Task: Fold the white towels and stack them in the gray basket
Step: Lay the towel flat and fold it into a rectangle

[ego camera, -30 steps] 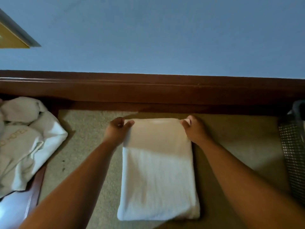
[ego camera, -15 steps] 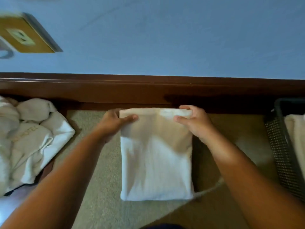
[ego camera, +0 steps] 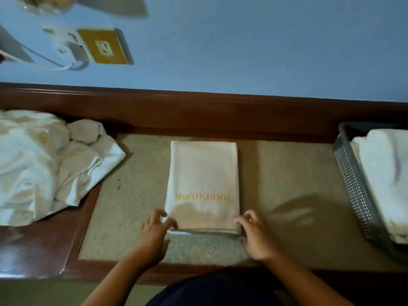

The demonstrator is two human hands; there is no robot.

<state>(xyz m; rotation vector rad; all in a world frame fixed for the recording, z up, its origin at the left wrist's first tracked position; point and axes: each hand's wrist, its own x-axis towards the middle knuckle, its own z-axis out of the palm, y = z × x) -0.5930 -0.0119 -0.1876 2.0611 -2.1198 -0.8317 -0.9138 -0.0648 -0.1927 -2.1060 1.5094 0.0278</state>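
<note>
Blue wall [ego camera: 242, 51] rising behind carpeted tabletop [ego camera: 287, 173] | towel [ego camera: 203, 173] lying mid-tabletop, long axis running away from the person | left hand [ego camera: 154, 230] and right hand [ego camera: 256, 235] pinching its near corners, fingers curled | basket [ego camera: 353, 184] sitting at right edge, right hand being nearer.

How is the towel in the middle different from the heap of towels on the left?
The folded towel is a flat, neat rectangle; the towel heap is crumpled. The folded towel lies on the beige mat; the towel heap lies partly on dark wood. The left hand and right hand hold the folded towel's near corners; nothing touches the towel heap. Both are white with gold lettering.
</note>
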